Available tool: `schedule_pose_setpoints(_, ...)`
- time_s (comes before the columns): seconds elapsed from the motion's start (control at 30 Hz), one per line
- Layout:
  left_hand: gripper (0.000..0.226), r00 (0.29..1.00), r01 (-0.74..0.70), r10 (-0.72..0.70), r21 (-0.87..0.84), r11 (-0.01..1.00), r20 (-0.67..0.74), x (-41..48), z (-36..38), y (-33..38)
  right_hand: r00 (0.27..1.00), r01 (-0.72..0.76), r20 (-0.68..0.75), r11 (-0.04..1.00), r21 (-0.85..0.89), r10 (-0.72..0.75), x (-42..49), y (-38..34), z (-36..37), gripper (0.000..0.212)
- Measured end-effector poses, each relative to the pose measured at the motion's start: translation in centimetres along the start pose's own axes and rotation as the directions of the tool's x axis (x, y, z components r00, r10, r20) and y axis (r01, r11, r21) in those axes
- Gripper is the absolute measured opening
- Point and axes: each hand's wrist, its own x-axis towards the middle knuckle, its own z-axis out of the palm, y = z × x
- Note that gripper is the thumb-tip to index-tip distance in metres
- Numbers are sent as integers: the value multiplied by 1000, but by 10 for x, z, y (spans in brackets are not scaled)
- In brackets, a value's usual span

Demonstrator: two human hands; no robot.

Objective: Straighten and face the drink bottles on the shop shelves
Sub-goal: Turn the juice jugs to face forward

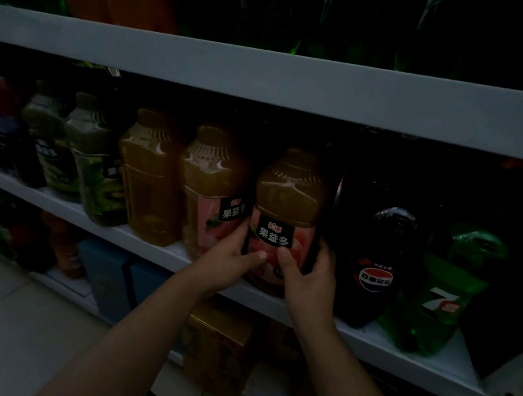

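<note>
A peach juice bottle (288, 200) with a pink and black label stands at the front of the middle shelf (159, 248). My left hand (232, 259) grips its lower left side, thumb on the label. My right hand (307, 275) grips its lower right side, thumb on the front. Its label faces me. A second peach juice bottle (214, 177) stands just to its left, label turned slightly right. An orange juice bottle (151, 171) follows further left, no label showing.
Right of the held bottle stand a dark Pepsi bottle (381, 267) and a green 7-Up bottle (442, 298). Green kiwi drink bottles (97, 163) fill the left. An upper shelf (265, 77) hangs overhead. Boxes (217, 343) sit on the bottom shelf; pale floor tiles (2, 316) lie at left.
</note>
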Motion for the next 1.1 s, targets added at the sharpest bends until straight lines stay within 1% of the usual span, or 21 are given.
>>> schedule_pose_setpoints(0.13, 66, 1000, 12, -12, -24, 1000, 13, 1, 2, 1, 1000, 25, 4, 998, -65, -24, 1, -4, -2, 69)
schedule_pose_setpoints(0.2, 65, 1000, 5, -5, 9, 1000, 18, -1, 3, 5, 1000, 3, -1, 999, -33, -3, 2, -5, -5, 70)
schedule_pose_setpoints(0.3, 65, 1000, 2, -1, 37, 999, -6, -2, 3, 7, 1000, -24, 5, 999, 24, 24, 2, -6, -9, 77)
schedule_pose_setpoints(0.43, 63, 1000, -5, 5, -4, 1000, 14, 0, 1, 7, 1000, -23, 10, 998, 62, 22, 2, -8, -8, 74)
schedule_pose_setpoints(0.53, 65, 1000, 15, -15, -44, 999, 15, 1, 2, 5, 999, -32, 14, 997, 64, 31, 1, -8, -6, 74)
schedule_pose_setpoints(0.63, 64, 999, 42, -41, -24, 999, 33, 1, 0, 5, 999, -33, 27, 998, 51, 32, 2, -9, -6, 71)
schedule_pose_setpoints(0.7, 64, 998, 42, -42, 13, 999, 53, -1, -2, 8, 999, -7, 40, 1000, 4, 6, 2, -9, -5, 65)
schedule_pose_setpoints(0.77, 66, 997, 34, -40, 76, 997, 71, -2, -4, 14, 998, 9, 60, 999, -52, -6, 2, -9, -5, 67)
schedule_pose_setpoints(0.83, 63, 997, 31, -46, 234, 972, 59, -4, -6, 25, 996, 8, 87, 996, -91, 0, 0, -9, -5, 73)
schedule_pose_setpoints(0.87, 58, 999, 30, -42, 344, 939, 27, -5, -8, 29, 996, 9, 91, 995, -101, 0, -1, -8, -5, 75)
schedule_pose_setpoints(0.9, 50, 999, 35, -19, 442, 896, -42, -7, -9, 31, 997, 12, 77, 994, -108, -4, -4, -7, -5, 75)
schedule_pose_setpoints(0.93, 40, 987, 54, 31, 513, 857, -157, -12, -10, 31, 999, 16, 45, 994, -112, -11, -9, -5, -5, 73)
schedule_pose_setpoints(0.97, 31, 942, 86, 112, 549, 831, -317, -18, -12, 30, 1000, 17, 2, 994, -110, -17, -14, -3, -5, 70)
schedule_pose_setpoints(1.0, 24, 843, 121, 207, 551, 826, -496, -24, -14, 29, 999, 14, -36, 995, -102, -18, -19, -2, -4, 67)
schedule_pose_setpoints(1.03, 24, 711, 148, 278, 524, 839, -646, -29, -16, 27, 998, 9, -60, 996, -92, -14, -24, -1, -3, 65)
schedule_pose_setpoints(1.07, 36, 599, 162, 299, 478, 863, -743, -30, -18, 25, 997, 5, -73, 996, -87, -11, -27, 0, 0, 63)
schedule_pose_setpoints(1.1, 55, 539, 164, 273, 417, 894, -797, -26, -19, 23, 996, 3, -83, 996, -86, -10, -30, 1, 2, 62)
